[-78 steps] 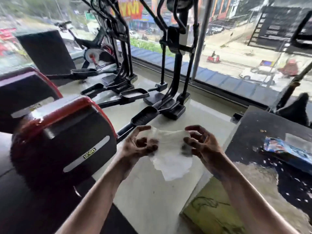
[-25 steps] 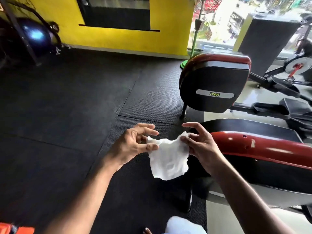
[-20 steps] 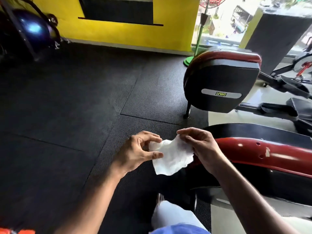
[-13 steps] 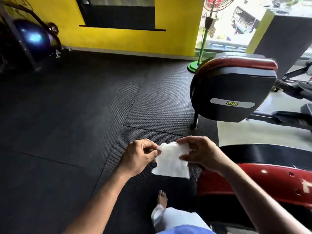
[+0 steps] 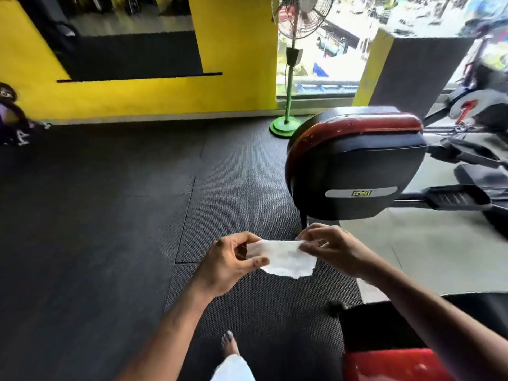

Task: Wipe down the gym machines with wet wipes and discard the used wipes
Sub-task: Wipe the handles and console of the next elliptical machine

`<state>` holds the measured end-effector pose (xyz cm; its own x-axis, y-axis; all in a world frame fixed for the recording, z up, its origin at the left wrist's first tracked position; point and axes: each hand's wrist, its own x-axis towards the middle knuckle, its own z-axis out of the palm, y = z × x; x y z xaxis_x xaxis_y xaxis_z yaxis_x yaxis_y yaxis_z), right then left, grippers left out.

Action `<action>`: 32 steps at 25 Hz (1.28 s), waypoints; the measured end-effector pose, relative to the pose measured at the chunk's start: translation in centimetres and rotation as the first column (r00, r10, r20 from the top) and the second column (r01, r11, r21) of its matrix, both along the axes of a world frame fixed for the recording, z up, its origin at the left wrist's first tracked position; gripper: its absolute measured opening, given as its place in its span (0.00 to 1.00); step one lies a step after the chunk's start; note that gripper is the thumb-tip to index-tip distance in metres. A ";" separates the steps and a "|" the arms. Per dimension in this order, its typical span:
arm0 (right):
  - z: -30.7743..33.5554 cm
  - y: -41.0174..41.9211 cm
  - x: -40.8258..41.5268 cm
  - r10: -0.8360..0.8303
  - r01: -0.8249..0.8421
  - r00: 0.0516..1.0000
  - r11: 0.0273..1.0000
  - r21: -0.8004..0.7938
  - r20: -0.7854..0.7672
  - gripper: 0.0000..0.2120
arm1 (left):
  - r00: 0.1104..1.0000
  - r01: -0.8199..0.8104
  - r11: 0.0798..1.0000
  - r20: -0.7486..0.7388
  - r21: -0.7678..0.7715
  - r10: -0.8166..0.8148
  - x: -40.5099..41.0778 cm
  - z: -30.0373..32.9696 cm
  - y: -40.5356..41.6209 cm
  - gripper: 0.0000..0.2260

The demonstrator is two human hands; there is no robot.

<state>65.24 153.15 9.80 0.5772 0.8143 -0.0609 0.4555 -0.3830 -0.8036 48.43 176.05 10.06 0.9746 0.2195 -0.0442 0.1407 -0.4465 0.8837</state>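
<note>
over the black rubber floor (image 5: 110, 215), i had the wet wipe (image 5: 286, 257) stretched between both hands at mid-frame. left hand (image 5: 228, 268) pinched its left edge, thumb and fingers curled on it. right hand (image 5: 330, 247) pinched the top right corner. lower edge hung loose. black-and-red machine housing (image 5: 354, 166) sat just beyond the hands, green-based fan (image 5: 288, 78) behind it by the yellow wall (image 5: 165, 97).

The wet wipe (image 5: 286, 258) looks like soft, crumpled white cloth. The floor mat (image 5: 110, 215) is matt, pebbled black rubber. The machine housing (image 5: 357, 171) is smooth plastic with a scuffed, glossy red rim.
</note>
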 end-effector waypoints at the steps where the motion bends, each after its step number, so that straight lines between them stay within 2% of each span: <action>1: -0.1 0.7 1.4 -0.044 0.045 0.997 0.999 0.004 -0.063 0.09 | 1.000 0.020 1.000 0.008 0.008 -0.020 2.1 -0.2 1.1 0.11; 4: -0.1 3.1 4.8 -0.159 0.197 0.936 0.976 0.093 -0.314 0.09 | 0.995 0.087 0.996 0.055 -0.018 -0.086 8.4 -0.6 4.6 0.07; 6: 0.5 4.5 6.0 -0.194 0.287 0.883 0.944 0.163 -0.427 0.05 | 0.986 0.158 0.987 0.059 -0.033 -0.156 12.0 -0.5 6.7 0.11; 9: 0.9 6.4 8.2 -0.303 0.418 0.853 0.885 0.208 -0.424 0.09 | 0.961 0.276 0.958 0.047 -0.073 -0.273 17.9 0.1 10.0 0.17; 12: 0.6 6.7 10.3 -0.498 0.613 0.754 0.769 0.184 -0.428 0.09 | 0.919 0.393 0.903 0.055 -0.173 -0.390 24.4 0.6 11.2 0.14; 15: 0.3 5.5 11.6 -0.556 0.701 0.688 0.674 0.232 -0.466 0.09 | 0.853 0.501 0.799 0.031 -0.332 -0.522 29.0 0.5 10.0 0.07; 18: 0.3 3.7 14.2 -0.568 0.723 0.657 0.661 0.200 -0.496 0.14 | 0.705 0.658 0.661 -0.012 -0.360 -0.709 33.8 -0.4 7.6 0.16; 20: 0.7 2.1 16.4 -0.580 0.739 0.626 0.654 0.161 -0.521 0.17 | 0.651 0.686 0.598 -0.019 -0.414 -0.759 37.5 -1.0 5.1 0.20; 24: 2.0 -1.7 21.4 -0.607 0.787 0.558 0.603 0.130 -0.566 0.13 | 0.529 0.730 0.467 -0.019 -0.499 -0.848 44.7 -1.6 -0.9 0.17; 26: 2.4 -3.6 24.0 -0.626 0.839 0.488 0.528 0.130 -0.608 0.13 | 0.516 0.710 0.451 -0.037 -0.540 -0.856 48.2 -1.3 -4.0 0.13; 29: 1.1 -6.7 27.3 -0.601 0.921 0.371 0.336 0.198 -0.708 0.20 | 0.559 0.632 0.481 -0.072 -0.607 -0.826 53.4 -1.3 -8.2 0.07; 32: -0.6 -8.3 29.7 -0.508 0.948 0.319 0.164 0.274 -0.800 0.34 | 0.582 0.556 0.470 -0.083 -0.685 -0.809 57.8 -1.9 -11.3 0.12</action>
